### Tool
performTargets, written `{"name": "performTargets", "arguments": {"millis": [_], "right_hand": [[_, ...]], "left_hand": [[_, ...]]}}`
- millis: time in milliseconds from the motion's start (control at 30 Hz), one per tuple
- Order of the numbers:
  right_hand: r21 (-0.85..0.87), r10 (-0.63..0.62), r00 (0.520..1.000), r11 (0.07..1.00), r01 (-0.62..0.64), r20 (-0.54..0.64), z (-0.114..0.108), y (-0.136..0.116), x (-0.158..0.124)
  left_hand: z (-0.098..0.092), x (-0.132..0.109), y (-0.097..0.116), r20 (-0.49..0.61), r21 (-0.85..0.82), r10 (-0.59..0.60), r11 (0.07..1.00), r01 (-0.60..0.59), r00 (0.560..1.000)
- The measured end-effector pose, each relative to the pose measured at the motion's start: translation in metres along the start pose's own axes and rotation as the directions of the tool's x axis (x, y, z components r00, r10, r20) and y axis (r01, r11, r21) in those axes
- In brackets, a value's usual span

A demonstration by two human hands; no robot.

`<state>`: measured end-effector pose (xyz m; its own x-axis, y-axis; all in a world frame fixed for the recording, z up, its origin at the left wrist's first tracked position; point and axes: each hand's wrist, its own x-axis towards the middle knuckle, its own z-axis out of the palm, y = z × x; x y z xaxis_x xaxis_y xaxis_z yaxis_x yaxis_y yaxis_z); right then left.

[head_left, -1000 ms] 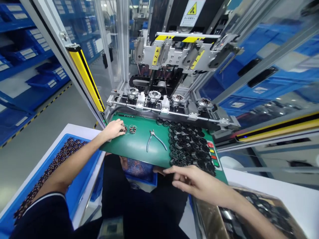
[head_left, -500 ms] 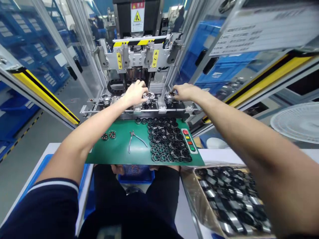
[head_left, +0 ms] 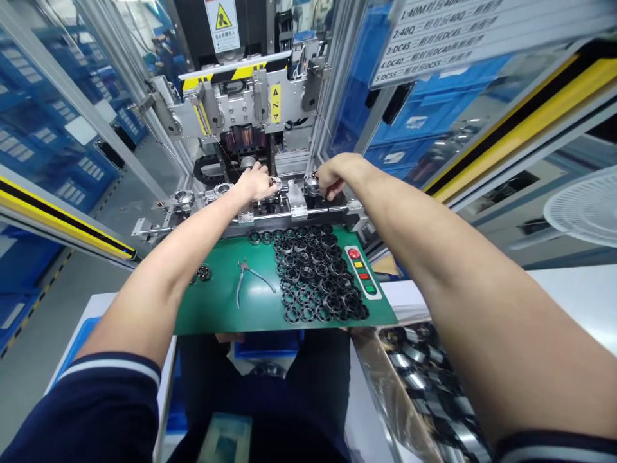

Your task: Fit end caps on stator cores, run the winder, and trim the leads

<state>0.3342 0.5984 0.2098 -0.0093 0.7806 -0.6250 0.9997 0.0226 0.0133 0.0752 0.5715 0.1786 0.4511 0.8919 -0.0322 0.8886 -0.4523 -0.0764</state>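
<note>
My left hand (head_left: 258,182) reaches over the machine's front rail, its fingers curled onto a ring-shaped metal part (head_left: 275,186) seated in a holder. Further right, my right hand (head_left: 333,175) is bent down with closed fingers against the right side of another ring-shaped metal part (head_left: 312,184) in its holder. What its fingertips pinch, if anything, is hidden. Two more holders, a left one (head_left: 183,200) and a middle one (head_left: 222,189), line the same rail. Cutting pliers (head_left: 244,269) lie with handles spread on the green work plate (head_left: 216,305).
Many black rings (head_left: 308,273) crowd the plate's right half, beside a button panel (head_left: 362,272). A few rings (head_left: 204,272) lie near my left forearm. At lower right stands a lined box (head_left: 385,379) of metal parts. The machine head (head_left: 236,106) hangs above the rail; yellow-edged posts flank me.
The view has shifted and tilted. My right hand has turned from reaching level over the right part to bending down at its side. My left hand stays at its ring part.
</note>
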Motion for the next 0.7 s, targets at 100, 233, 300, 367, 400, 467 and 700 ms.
{"name": "performTargets", "arguments": {"millis": [100,233,300,367,400,467,700], "right_hand": [[-0.019,-0.035,0.999,0.999,0.034,-0.037,-0.021,0.003,-0.014],[-0.034,-0.079,0.983,0.997,0.075,-0.167,-0.055,0.014,-0.048],[-0.04,-0.113,0.967,0.994,0.106,-0.228,-0.058,0.021,-0.078],[-0.066,-0.225,0.924,0.974,0.215,-0.31,-0.038,0.028,-0.119],[-0.091,-0.34,0.867,0.94,0.33,-0.365,-0.018,0.031,-0.144],[-0.085,-0.611,0.681,0.766,0.637,-0.404,0.042,0.038,-0.198],[0.506,-0.81,0.504,0.312,0.804,-0.3,0.32,0.048,-0.306]], "left_hand": [[0.003,0.001,0.004,-0.011,0.009,-0.006,1.0,0.006,1.0],[0.005,-0.001,0.01,-0.036,0.015,-0.013,1.0,0.014,0.999],[0.004,-0.004,0.013,-0.056,0.018,-0.015,1.0,0.016,0.998],[0.003,-0.007,0.015,-0.091,0.02,-0.018,1.0,0.02,0.996],[0.003,-0.009,0.016,-0.113,0.019,-0.021,1.0,0.023,0.993],[0.005,-0.013,0.017,-0.155,0.011,-0.033,0.999,0.035,0.987],[0.013,-0.021,0.023,-0.176,-0.026,-0.058,0.998,0.055,0.983]]}}
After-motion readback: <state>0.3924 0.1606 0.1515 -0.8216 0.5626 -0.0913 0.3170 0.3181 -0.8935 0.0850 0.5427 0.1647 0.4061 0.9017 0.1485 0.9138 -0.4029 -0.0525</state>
